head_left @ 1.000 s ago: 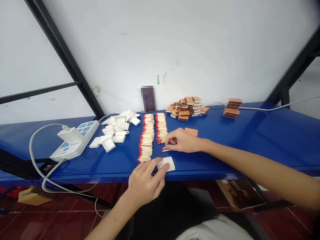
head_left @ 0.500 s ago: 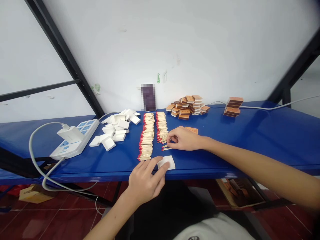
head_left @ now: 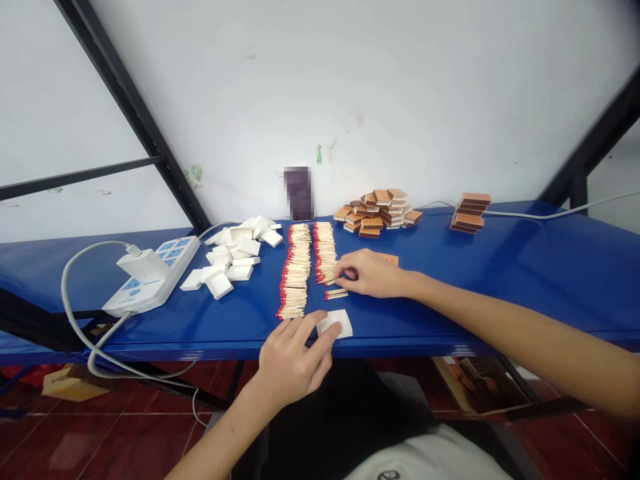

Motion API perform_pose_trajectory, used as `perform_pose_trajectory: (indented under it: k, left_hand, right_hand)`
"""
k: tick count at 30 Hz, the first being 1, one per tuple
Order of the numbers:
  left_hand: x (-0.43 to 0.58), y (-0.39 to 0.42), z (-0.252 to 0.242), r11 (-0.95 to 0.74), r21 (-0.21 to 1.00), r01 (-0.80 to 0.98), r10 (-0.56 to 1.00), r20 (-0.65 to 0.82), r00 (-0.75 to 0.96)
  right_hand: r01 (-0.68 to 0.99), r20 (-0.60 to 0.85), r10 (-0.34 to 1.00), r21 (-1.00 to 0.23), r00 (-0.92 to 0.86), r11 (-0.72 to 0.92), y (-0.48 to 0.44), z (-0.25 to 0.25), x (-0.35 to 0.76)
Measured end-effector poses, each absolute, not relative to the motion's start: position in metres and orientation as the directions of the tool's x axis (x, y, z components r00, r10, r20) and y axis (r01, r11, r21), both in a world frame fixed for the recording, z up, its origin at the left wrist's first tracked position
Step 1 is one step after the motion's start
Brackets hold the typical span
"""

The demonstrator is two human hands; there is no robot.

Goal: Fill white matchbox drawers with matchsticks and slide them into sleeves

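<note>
On a blue table (head_left: 500,280) lie two long rows of red-tipped matches (head_left: 296,273). My right hand (head_left: 367,273) rests at the near end of the right row, its fingers pinched on a few matches, with a few loose matches (head_left: 336,294) lying just below it. My left hand (head_left: 293,360) sits at the table's front edge, thumb and fingers holding a small white matchbox tray (head_left: 336,323) flat on the table. A single brown matchbox sleeve (head_left: 391,258) peeks out behind my right hand.
A pile of white trays (head_left: 233,257) lies left of the matches, beside a white power strip (head_left: 150,273) with a grey cable. Brown matchbox sleeves are heaped (head_left: 377,212) at the back and stacked (head_left: 470,212) further right. Black frame bars slope along the wall.
My right hand has slid slightly away from me along the right row of matches, leaving a few loose matches behind it. My left hand has stayed on the white tray.
</note>
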State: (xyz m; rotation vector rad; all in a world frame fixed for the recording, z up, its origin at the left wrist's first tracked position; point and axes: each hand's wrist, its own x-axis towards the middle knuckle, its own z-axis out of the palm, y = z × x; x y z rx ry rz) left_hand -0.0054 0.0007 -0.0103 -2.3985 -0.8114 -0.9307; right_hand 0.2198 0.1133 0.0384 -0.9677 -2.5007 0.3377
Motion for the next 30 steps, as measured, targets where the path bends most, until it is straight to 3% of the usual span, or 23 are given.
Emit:
perform_pose_trajectory:
  k: [10,22,30]
  left_hand:
    - [-0.0057,0.0003,-0.0098,-0.736,-0.174,0.654,0.365,0.712,0.601]
    - [-0.0055,0.0003,-0.0104,-0.73,-0.174,0.661,0.376,0.704,0.602]
    - [-0.0056,-0.0005,-0.01,-0.734,-0.17,0.658,0.373,0.709,0.599]
  right_hand:
    - [0.515,0.232,0.725,-0.568,-0.648,0.642,0.1057,0.0443,0.2152]
    - [0.554,0.32,0.697,-0.435,-0.642,0.71,0.1128,0.0365,0.2174]
    - [0.524,0.321,0.659,-0.416,-0.68,0.743,0.1101,0.0402,0.2163]
